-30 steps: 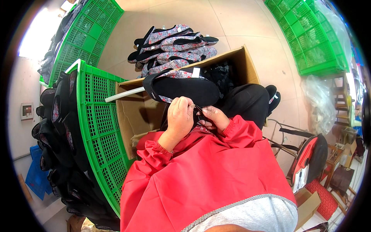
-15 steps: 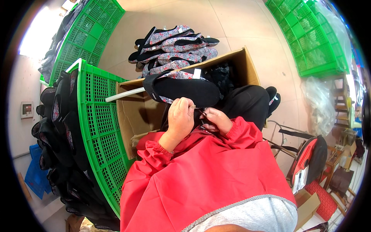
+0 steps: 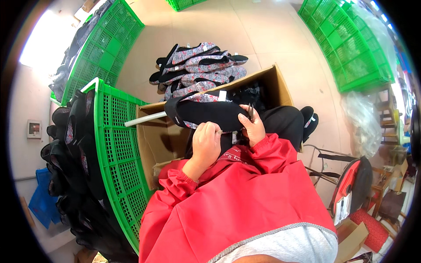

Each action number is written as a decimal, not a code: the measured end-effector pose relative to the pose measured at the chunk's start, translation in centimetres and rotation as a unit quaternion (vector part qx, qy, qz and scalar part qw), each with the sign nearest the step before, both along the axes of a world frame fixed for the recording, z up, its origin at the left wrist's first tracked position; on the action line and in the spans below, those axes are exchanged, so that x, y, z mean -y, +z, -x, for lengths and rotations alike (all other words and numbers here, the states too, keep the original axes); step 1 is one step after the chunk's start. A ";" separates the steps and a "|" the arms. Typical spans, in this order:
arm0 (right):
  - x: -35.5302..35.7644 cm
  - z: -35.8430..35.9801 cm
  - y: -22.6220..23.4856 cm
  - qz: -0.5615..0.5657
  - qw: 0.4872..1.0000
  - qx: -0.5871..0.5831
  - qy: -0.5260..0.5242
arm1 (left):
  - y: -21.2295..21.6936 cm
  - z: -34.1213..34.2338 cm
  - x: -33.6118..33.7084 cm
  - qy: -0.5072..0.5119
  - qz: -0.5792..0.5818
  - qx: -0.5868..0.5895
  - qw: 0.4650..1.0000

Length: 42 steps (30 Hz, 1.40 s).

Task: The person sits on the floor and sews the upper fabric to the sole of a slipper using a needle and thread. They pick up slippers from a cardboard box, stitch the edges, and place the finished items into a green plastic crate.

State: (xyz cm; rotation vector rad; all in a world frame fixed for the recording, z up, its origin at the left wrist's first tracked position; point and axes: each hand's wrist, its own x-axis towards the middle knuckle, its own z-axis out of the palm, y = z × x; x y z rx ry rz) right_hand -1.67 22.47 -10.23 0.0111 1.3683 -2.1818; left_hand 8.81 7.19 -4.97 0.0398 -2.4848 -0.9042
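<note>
In front of me a slipper (image 3: 210, 115) lies across the cardboard box, its flat black side facing up and grey-and-red floral fabric along its edges. A small white tag (image 3: 222, 95) stands at its far edge. My left hand (image 3: 207, 142) is closed in a pinch at the slipper's near edge. By the slipper's right end, my right hand (image 3: 253, 128) is closed around dark, pointed snips (image 3: 250, 112), blades upward. That hand's fingertips meet the slipper's edge; whether they grip it is unclear. A pale rod (image 3: 147, 119) runs from the slipper's left end over the box edge.
The open cardboard box (image 3: 279, 83) holds black material. Beyond it floral slippers (image 3: 201, 70) are piled on the floor. A green crate (image 3: 118, 144) stands at my left, with many black slippers (image 3: 79, 175) beside it. At right are another green crate (image 3: 346, 44) and a chair (image 3: 351, 188).
My right hand has moved up and right, from beside my left hand to the slipper's right end, and the snips now show. My left hand stays at the near edge. The view has shifted slightly.
</note>
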 end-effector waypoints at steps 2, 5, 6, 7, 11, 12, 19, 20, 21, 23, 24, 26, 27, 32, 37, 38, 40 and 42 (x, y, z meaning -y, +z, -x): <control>-0.1 -0.1 1.0 0.006 0.997 0.057 -0.045 | 0.2 0.2 -0.2 -0.023 -0.004 -0.023 0.999; -1.5 1.1 0.1 0.065 0.987 0.116 -0.091 | 0.5 1.0 -1.0 -0.085 0.002 -0.069 0.994; -2.2 1.5 -0.8 0.113 0.981 0.118 -0.103 | 0.7 1.4 -1.3 -0.098 0.004 -0.073 0.993; -3.2 2.0 -1.8 0.169 0.975 0.118 -0.082 | 0.7 1.9 -1.5 -0.094 0.027 -0.063 0.993; -5.1 3.2 -1.9 0.307 0.930 0.190 -0.065 | 0.4 5.1 -1.8 -0.074 0.098 0.016 0.992; -5.4 3.4 -1.7 0.292 0.928 0.220 -0.079 | 0.1 5.9 -1.9 -0.063 0.104 0.037 0.992; -6.3 3.3 -1.9 0.319 0.889 0.320 -0.078 | 0.8 7.9 -2.9 -0.061 -0.004 -0.045 0.997; -6.1 3.3 -2.1 0.307 0.894 0.319 -0.074 | 0.7 8.0 -2.8 -0.085 -0.020 -0.063 0.994; -6.0 3.2 -2.6 0.287 0.901 0.321 -0.053 | 0.5 7.9 -3.1 -0.075 -0.058 -0.085 0.992; -5.5 2.6 -2.3 0.219 0.921 0.319 -0.050 | 1.3 7.5 -4.4 -0.031 -0.237 -0.057 0.969; -4.9 2.4 -2.1 0.225 0.919 0.320 -0.056 | 1.4 7.4 -4.8 -0.011 -0.341 -0.044 0.939; -4.8 1.9 -2.5 0.237 0.915 0.325 -0.020 | 0.8 7.3 -4.5 -0.021 -0.347 -0.031 0.937; -4.8 1.7 -2.8 0.231 0.922 0.310 -0.011 | 0.4 7.3 -4.3 -0.020 -0.317 -0.023 0.948; -4.4 0.3 -2.7 0.202 0.922 0.327 0.042 | 1.2 6.9 -4.0 -0.012 -0.132 -0.071 0.989; -3.5 -0.6 -0.4 0.093 0.943 0.308 0.089 | 1.6 6.2 -3.6 -0.047 -0.074 -0.094 0.992; -3.3 -0.5 0.1 0.053 0.952 0.282 0.104 | 1.7 6.2 -3.5 -0.030 -0.067 -0.101 0.992; -3.2 -0.5 -0.3 0.008 0.979 0.191 0.070 | 1.8 6.2 -3.4 0.004 -0.055 -0.117 0.992; -3.8 -0.6 0.2 -0.051 0.994 0.100 -0.015 | 0.2 6.8 -3.4 0.032 -0.184 -0.106 0.977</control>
